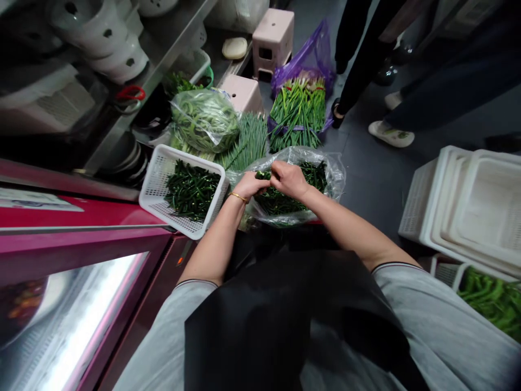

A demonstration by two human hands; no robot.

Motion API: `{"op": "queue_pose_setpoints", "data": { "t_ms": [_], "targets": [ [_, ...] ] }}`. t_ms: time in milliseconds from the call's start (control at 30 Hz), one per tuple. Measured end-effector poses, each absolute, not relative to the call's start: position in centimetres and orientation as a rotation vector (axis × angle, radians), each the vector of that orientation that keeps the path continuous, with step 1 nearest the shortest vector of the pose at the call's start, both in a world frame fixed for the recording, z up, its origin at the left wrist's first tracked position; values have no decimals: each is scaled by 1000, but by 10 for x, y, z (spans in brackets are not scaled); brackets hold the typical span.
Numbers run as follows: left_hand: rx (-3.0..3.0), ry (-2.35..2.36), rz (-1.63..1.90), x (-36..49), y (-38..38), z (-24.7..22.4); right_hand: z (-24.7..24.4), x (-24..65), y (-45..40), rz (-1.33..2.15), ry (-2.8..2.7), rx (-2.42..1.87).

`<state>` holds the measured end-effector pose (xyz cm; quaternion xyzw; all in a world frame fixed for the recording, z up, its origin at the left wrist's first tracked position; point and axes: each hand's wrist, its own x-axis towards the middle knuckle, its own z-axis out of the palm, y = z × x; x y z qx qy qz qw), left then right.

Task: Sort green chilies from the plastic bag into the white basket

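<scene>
Dark green peppers (315, 174) fill a clear plastic bag (336, 179) in front of me. Over the bag's left part, my left hand (249, 185) is closed round some green peppers, whose tips show by its fingers. My right hand (288, 178) touches it, fingers curled in a pinch; what they hold, if anything, is hidden. Just left of my left hand, a white perforated basket (157, 179) holds more dark green peppers (191, 190).
Behind lie a bag of green vegetables (205, 119), scallions (299, 114) in a purple bag (317, 51) and pink stools (273, 38). Stacked white baskets (431, 195) stand right. Two people's legs (356, 49) are at upper right. A pink-framed cabinet (81, 244) is left.
</scene>
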<state>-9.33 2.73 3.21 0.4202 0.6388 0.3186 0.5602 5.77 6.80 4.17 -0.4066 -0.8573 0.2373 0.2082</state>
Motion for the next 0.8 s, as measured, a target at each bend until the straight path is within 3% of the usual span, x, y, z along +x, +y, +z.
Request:
{"op": "queue_pose_setpoints", "data": {
  "t_ms": [100,267,400,600,800],
  "targets": [
    [1099,1584,672,-102,24,38,39,49,61,759,-2305,-1133],
    [1580,1533,811,-114,13,58,40,50,70,1476,-1854,-1181],
    [1542,1448,880,-121,6,62,33,57,67,1985,-1404,-1180],
    [1350,1441,860,-123,3,57,41,59,58,2010,-1615,-926],
    [1515,1387,763,-111,3,59,57,73,61,2046,-1740,-869]
  ]
}}
